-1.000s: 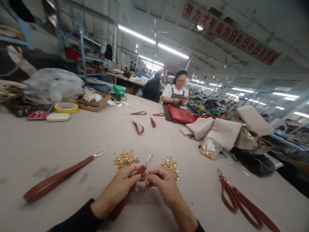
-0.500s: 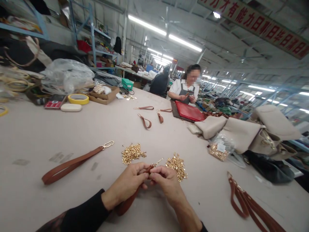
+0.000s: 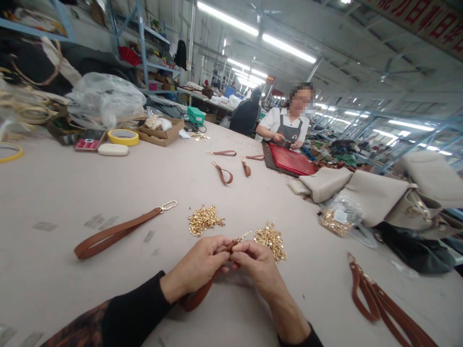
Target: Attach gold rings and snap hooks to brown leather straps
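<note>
Both my hands meet low in the middle of the view, closed round the end of a brown leather wrist strap (image 3: 200, 297). My left hand (image 3: 202, 260) grips the strap, whose loop hangs below it. The fingers of my right hand (image 3: 258, 265) pinch the same end from the right, beside a gold clasp (image 3: 246, 235) that sticks out above the fingertips. Whether a small part sits between the fingers is hidden. Just beyond my hands lie two piles of small gold rivet pieces, a left pile (image 3: 204, 220) and a right pile (image 3: 271, 241).
A finished-looking strap (image 3: 119, 232) lies at left, more straps (image 3: 376, 299) at right and several small ones (image 3: 222, 173) farther back. Yellow tape (image 3: 123, 137) and a cardboard box (image 3: 162, 132) stand back left. Beige bags (image 3: 383, 193) line the right. A co-worker (image 3: 284, 123) stands behind a red leather piece (image 3: 291, 159).
The view has shifted slightly, so the table things appear a little farther right and higher. My hands keep the same grip on the strap. The co-worker's hands have moved lower.
</note>
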The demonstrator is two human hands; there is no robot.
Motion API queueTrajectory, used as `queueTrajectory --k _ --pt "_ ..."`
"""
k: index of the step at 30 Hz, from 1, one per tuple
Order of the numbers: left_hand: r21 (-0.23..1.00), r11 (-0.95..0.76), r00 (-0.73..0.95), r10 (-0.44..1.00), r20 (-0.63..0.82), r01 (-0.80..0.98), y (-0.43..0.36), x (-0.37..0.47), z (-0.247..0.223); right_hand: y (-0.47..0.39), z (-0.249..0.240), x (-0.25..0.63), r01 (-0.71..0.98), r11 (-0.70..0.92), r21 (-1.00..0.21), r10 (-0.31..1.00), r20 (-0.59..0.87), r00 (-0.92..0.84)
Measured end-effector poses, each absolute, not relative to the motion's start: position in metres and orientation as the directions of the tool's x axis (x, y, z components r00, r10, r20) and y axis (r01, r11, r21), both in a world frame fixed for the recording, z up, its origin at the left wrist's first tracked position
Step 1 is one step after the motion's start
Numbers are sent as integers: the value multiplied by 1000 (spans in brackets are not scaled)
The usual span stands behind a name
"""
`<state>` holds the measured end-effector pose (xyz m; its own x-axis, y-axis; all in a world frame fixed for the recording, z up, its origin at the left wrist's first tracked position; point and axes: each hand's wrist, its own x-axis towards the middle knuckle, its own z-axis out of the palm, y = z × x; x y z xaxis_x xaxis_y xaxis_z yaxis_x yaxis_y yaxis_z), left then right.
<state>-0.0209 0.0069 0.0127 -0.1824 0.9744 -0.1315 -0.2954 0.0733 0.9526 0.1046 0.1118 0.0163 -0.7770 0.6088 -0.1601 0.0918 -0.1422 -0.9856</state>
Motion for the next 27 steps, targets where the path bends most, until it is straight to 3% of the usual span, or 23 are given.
queueTrajectory --k 14,22,27 --pt "998 -14 -243 969 30 65 2 -18 21 112 6 109 76 -173 -982 615 -168 -771" --pt "998 56 -248 967 -56 -7 0 -13 23 115 9 112 125 20 -992 633 -84 -770" --pt "999 32 -264 964 -29 9 0 -7 20 116 9 115 156 55 -986 656 -82 -750"
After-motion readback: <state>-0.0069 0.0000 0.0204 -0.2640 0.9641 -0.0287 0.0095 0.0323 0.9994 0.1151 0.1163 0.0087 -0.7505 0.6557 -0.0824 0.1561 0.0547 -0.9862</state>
